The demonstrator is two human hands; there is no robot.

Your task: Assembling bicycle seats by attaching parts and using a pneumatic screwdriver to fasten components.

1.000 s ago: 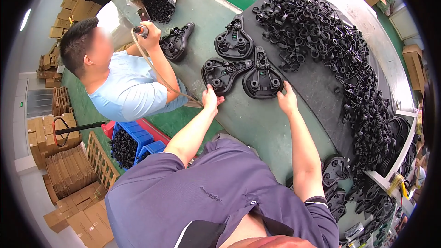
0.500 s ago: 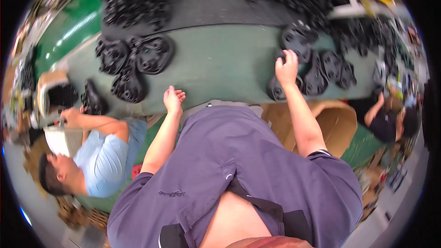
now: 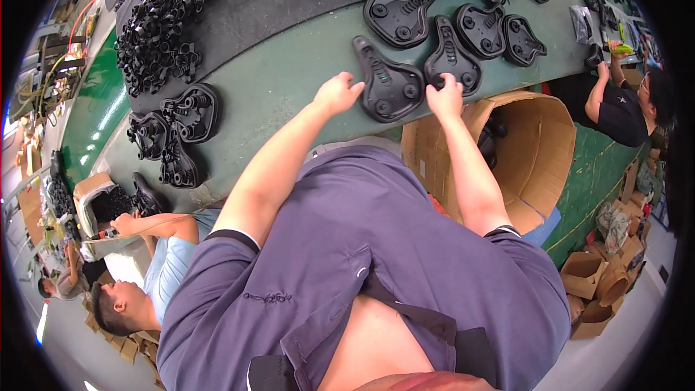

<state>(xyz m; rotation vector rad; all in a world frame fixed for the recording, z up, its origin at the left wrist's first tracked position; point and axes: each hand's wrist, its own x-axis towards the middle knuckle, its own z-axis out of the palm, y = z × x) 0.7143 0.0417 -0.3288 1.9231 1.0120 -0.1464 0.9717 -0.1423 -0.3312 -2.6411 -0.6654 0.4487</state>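
Several black bicycle saddles lie underside up on the green tabletop. My right hand closes its fingers at the near, wide rim of one bicycle saddle. Just left of that lies another saddle, its narrow nose pointing away and to the left. Beside its left edge hovers my left hand, thumb and fingers apart, with nothing in it. Farther back rests a third saddle, and two more, one of them this saddle, are on the right.
Black clamp-like parts are heaped on a dark mat. More saddles cluster at the left. An open cardboard box stands against the table's near edge. Co-workers sit at left and right.
The view has turned to the right. My left hand has come forward and right, up to a saddle. My right hand has shifted to the near rim of a saddle.
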